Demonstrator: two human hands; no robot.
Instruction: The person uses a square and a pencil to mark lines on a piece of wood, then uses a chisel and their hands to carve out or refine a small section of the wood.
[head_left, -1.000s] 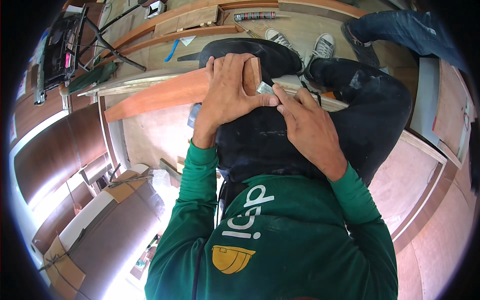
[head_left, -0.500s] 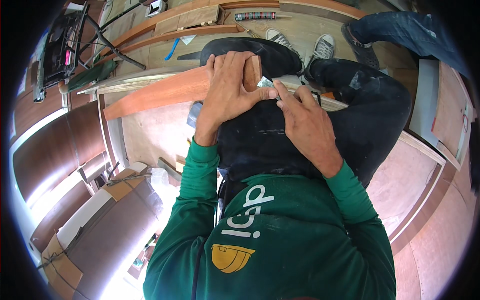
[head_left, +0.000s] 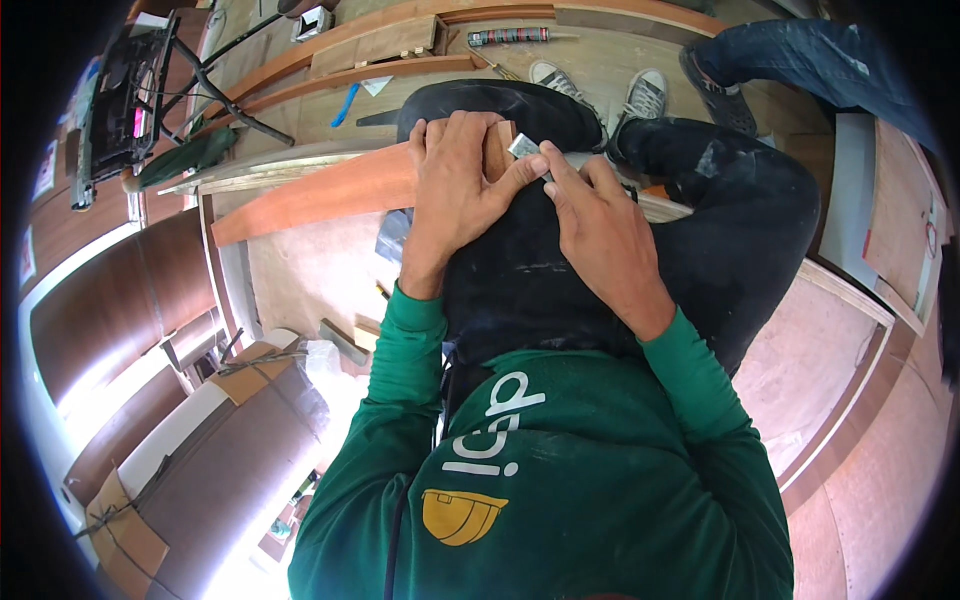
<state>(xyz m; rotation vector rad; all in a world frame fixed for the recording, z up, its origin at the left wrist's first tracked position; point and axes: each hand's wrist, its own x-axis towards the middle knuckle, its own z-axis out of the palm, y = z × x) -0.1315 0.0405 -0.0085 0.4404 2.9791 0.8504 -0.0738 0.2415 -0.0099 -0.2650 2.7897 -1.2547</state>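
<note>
A long reddish-brown wooden board [head_left: 320, 192] lies across my thigh, its narrow end pointing left. My left hand [head_left: 455, 185] is wrapped over the board near its right end, fingers on the far side. Between the thumb and forefinger of my right hand [head_left: 605, 225] is a small silvery-grey flat piece [head_left: 523, 147], held close against the board's end. My left thumb reaches toward that piece; whether it touches is hard to tell. The piece's lower part is hidden by my right fingers.
Beyond my knees lie a cartridge tube [head_left: 508, 37], a blue strip [head_left: 345, 104] and long wooden lengths [head_left: 360, 73]. Another person's leg [head_left: 820, 70] stands at the far right. A black folding stand [head_left: 215, 85] is at far left, a wrapped panel [head_left: 235, 480] at near left.
The small flat piece has shifted slightly left and up along the board's end with my right hand. The board and my left hand have tilted a little.
</note>
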